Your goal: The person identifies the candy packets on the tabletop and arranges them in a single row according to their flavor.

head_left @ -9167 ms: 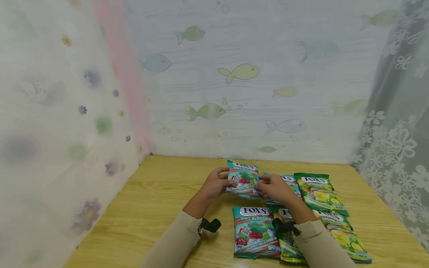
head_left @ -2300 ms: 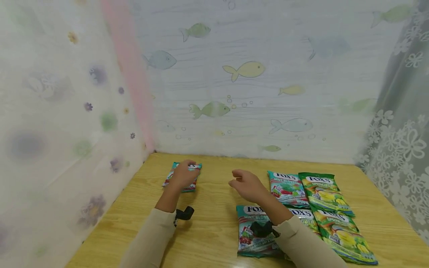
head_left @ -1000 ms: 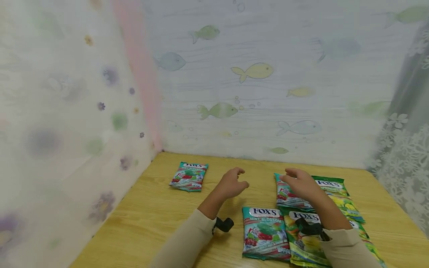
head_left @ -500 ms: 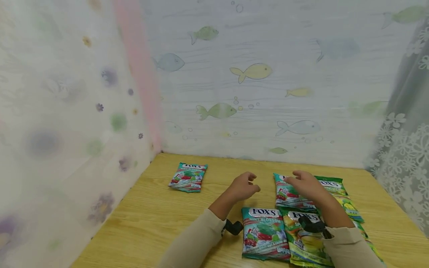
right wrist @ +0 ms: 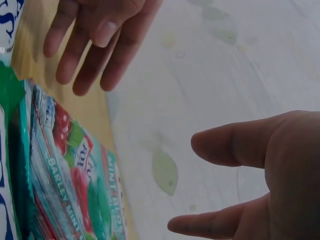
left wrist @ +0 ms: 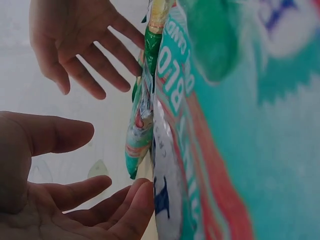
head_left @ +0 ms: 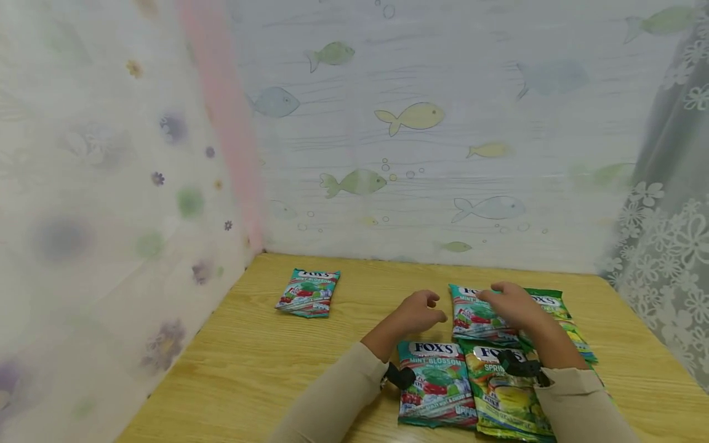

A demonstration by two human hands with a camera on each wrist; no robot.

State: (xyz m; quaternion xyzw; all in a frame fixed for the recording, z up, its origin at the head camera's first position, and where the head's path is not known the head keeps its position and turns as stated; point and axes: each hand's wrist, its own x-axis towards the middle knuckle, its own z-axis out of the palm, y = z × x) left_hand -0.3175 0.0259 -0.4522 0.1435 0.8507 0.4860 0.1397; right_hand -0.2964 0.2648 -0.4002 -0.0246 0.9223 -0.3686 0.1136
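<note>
Both hands are empty in the head view. The left hand (head_left: 414, 315), fingers loosely bent, hovers just left of the back teal Mint Blossom bag (head_left: 480, 321) and behind the front teal bag (head_left: 436, 384). Above the right part of that back bag is the right hand (head_left: 514, 306). In the left wrist view the left hand (left wrist: 60, 185) has thumb and fingers apart, with a teal bag (left wrist: 200, 135) close beside it. The right wrist view shows the right hand (right wrist: 260, 175) with spread thumb and finger, and a teal bag (right wrist: 75, 185) at left.
Another teal bag (head_left: 309, 293) lies alone at the back left of the wooden table (head_left: 249, 375). Green-yellow bags lie at the right: one in front (head_left: 506, 394), another behind (head_left: 576, 338) partly hidden by the right arm. Patterned curtains stand behind and at the left.
Earlier both hands held a teal bag; it now lies at the back left, let go. The left hand has since moved rightward, and the right hand has moved right, over the back bags.
</note>
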